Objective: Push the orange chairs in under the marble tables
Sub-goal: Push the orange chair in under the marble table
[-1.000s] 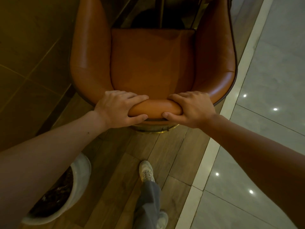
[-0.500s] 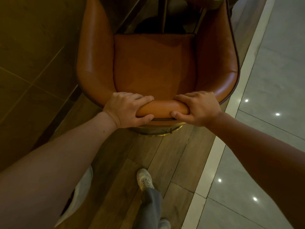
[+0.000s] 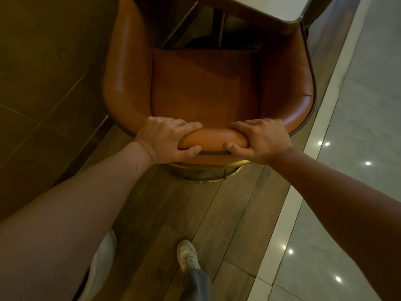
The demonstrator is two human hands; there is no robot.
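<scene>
An orange leather tub chair (image 3: 204, 90) fills the middle of the head view, seen from behind and above, with a gold ring base below its back. My left hand (image 3: 165, 140) grips the top of the backrest left of centre, fingers over the rim and thumb behind. My right hand (image 3: 260, 141) grips the same rim right of centre. At the top right the pale corner of a marble table (image 3: 271, 8) overlaps the chair's right armrest; the seat's front edge lies near the table's dark legs.
A dark tiled wall (image 3: 43, 72) runs close along the chair's left side. A white planter (image 3: 102, 263) stands at the lower left behind my arm. My shoe (image 3: 187, 255) is on the wooden floor; a pale strip and glossy tiles (image 3: 358, 105) lie right.
The chair has slid forward toward the table, whose pale corner has come into view above the right armrest. Both hands keep their grip on the backrest, and I have stepped forward.
</scene>
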